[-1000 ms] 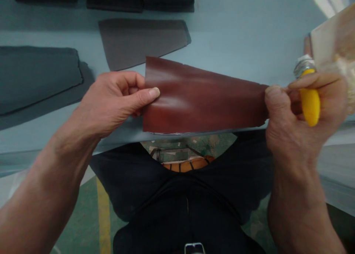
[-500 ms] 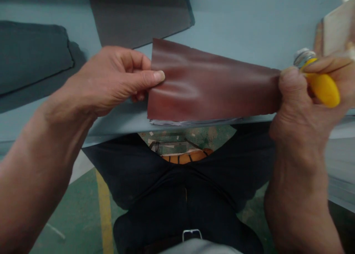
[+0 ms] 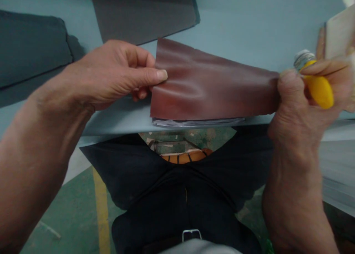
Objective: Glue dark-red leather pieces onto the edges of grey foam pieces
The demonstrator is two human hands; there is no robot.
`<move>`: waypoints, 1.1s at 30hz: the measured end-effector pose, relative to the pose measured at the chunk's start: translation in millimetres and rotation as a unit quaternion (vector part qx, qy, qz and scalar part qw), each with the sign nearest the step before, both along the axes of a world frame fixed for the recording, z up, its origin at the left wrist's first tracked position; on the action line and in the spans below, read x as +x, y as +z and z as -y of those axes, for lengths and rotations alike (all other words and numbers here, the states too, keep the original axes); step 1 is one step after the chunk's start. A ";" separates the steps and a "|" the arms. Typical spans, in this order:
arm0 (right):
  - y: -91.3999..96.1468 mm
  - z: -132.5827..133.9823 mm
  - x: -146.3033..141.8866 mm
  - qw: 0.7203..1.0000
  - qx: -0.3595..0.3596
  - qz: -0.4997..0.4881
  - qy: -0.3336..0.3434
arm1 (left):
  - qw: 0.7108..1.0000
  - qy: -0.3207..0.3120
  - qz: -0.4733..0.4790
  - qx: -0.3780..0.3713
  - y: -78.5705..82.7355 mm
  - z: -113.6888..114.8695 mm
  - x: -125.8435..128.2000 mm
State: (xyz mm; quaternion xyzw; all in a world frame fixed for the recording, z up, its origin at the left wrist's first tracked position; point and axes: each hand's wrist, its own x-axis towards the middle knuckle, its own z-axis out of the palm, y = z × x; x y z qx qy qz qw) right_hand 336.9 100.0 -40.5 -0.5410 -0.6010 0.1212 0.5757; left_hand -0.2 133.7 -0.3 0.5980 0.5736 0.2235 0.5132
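Observation:
A brown leather piece (image 3: 216,87), wider at the left and narrower at the right, is stretched between my hands over the near edge of the table. My left hand (image 3: 124,72) pinches its left end, thumb on top and fingers beneath. At the right end, my right hand (image 3: 307,87) grips it with the thumb. The same hand also holds a tool with a yellow handle (image 3: 320,91) and a metal end; the tool's kind cannot be made out. Below the leather shows the edge of a stack of thin pale sheets (image 3: 194,122).
On the blue-grey table (image 3: 249,24) lie a dark grey tapered panel (image 3: 146,15) at the back and a dark stack of pieces (image 3: 30,50) at the left. A pale board (image 3: 340,33) stands at the far right. My lap in dark trousers (image 3: 183,194) is just below the table edge.
The leather and my left hand have shifted slightly right in view, while my right hand appears slightly further left. The panels behind sit a little higher in view. Both grips stay the same.

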 end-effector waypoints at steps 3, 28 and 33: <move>-1.6 0.2 2.8 1.000 0.008 0.001 -0.005 | 1.000 -0.013 -0.011 0.002 2.0 0.1 0.6; -12.0 11.7 -3.9 1.000 -0.008 -0.001 -0.028 | 0.998 -0.048 -0.032 0.040 -2.5 5.1 0.7; -12.5 12.8 -8.6 0.998 -0.013 0.024 -0.055 | 0.997 -0.042 -0.036 0.049 -2.5 7.5 1.5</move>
